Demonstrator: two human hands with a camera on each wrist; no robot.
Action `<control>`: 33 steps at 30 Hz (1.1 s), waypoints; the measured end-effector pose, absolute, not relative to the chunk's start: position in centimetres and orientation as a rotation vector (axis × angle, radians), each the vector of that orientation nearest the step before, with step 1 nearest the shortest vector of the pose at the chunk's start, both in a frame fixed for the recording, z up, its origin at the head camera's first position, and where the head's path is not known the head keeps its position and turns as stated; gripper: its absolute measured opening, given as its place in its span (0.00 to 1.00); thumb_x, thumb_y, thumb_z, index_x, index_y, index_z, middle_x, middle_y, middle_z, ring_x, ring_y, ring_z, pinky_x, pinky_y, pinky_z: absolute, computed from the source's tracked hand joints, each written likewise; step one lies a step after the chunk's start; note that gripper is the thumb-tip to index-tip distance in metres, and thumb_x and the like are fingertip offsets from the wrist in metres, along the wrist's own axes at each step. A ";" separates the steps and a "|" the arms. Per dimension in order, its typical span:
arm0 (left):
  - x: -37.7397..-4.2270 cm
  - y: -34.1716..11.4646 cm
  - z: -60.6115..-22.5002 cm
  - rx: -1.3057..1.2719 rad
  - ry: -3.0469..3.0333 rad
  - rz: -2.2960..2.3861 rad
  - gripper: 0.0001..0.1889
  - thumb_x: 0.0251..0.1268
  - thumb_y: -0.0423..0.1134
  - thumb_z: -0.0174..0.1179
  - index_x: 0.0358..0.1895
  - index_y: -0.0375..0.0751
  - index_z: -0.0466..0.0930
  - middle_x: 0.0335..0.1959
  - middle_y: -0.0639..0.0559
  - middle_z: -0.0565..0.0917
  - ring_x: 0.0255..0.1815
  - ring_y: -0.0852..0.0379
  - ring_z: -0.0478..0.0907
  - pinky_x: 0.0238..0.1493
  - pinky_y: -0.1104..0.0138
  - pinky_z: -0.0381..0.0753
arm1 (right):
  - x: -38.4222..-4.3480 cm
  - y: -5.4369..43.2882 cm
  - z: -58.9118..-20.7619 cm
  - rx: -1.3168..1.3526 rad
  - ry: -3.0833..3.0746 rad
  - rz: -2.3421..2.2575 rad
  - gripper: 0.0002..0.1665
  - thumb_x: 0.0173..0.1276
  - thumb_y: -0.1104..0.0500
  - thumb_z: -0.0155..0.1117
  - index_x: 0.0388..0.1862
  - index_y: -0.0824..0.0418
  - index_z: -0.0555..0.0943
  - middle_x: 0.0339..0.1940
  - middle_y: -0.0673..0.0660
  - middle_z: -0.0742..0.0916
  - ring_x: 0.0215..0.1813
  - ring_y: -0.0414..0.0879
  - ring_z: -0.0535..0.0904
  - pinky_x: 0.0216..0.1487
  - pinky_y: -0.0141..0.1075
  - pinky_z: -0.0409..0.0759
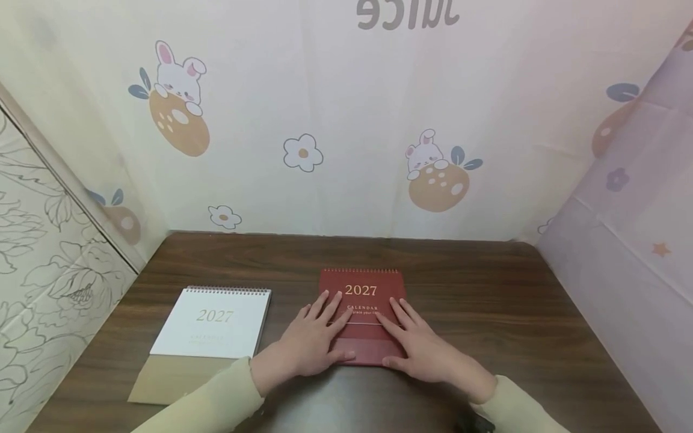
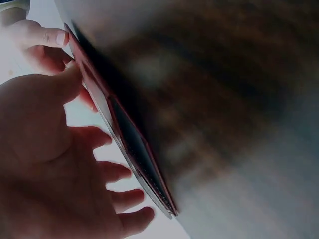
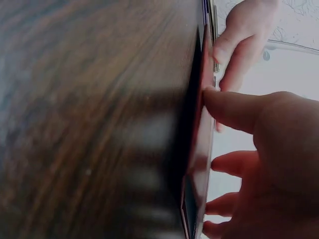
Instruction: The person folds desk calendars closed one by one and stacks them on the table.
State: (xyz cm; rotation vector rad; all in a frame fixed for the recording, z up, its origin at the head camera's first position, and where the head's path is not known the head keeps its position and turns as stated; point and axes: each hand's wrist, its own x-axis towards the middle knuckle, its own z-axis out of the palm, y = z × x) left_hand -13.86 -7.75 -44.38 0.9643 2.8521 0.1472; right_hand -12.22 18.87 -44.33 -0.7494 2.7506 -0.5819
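Note:
A dark red spiral-bound desk calendar [image 1: 361, 278], marked 2027 in gold, lies on the table at centre with its coil along the far edge. Spread fingers of my left hand [image 1: 313, 341] rest on its left half, the thumb near the lower edge. My right hand [image 1: 425, 349] lies on the right half in the same way, fingers extended. Seen from the side in the left wrist view, the calendar [image 2: 103, 102] is a thin stack with a dark gap between its layers. In the right wrist view, the right thumb touches the calendar's near edge [image 3: 202, 139].
Left of the hands lies a white 2027 spiral desk calendar [image 1: 211, 325] with a tan base [image 1: 162, 376]. Beneath everything is a dark wood-grain table [image 1: 487, 288]. A curtain with rabbit and flower prints [image 1: 357, 120] hangs behind its far edge, and patterned cloth flanks both sides.

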 end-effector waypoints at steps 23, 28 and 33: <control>-14.0 -7.0 -44.1 0.911 2.806 -0.042 0.43 0.66 0.74 0.44 0.79 0.57 0.55 0.81 0.46 0.50 0.79 0.41 0.47 0.72 0.44 0.55 | -12.6 18.5 -43.6 -0.725 2.674 -0.463 0.49 0.67 0.38 0.64 0.79 0.57 0.59 0.81 0.68 0.50 0.80 0.65 0.39 0.68 0.71 0.46; -15.0 -7.5 -43.8 0.974 2.910 -0.042 0.37 0.67 0.69 0.53 0.72 0.51 0.71 0.74 0.45 0.66 0.73 0.43 0.64 0.66 0.47 0.68 | -12.8 18.6 -43.8 -0.737 2.750 -0.444 0.45 0.66 0.39 0.67 0.76 0.56 0.66 0.80 0.66 0.57 0.79 0.63 0.48 0.69 0.66 0.55; -16.4 -8.1 -42.9 0.939 3.034 0.018 0.27 0.65 0.64 0.61 0.49 0.43 0.86 0.48 0.47 0.82 0.45 0.50 0.80 0.47 0.55 0.81 | -13.7 18.8 -43.8 -0.646 2.945 -0.466 0.30 0.64 0.48 0.73 0.63 0.58 0.81 0.67 0.61 0.77 0.68 0.57 0.71 0.62 0.54 0.74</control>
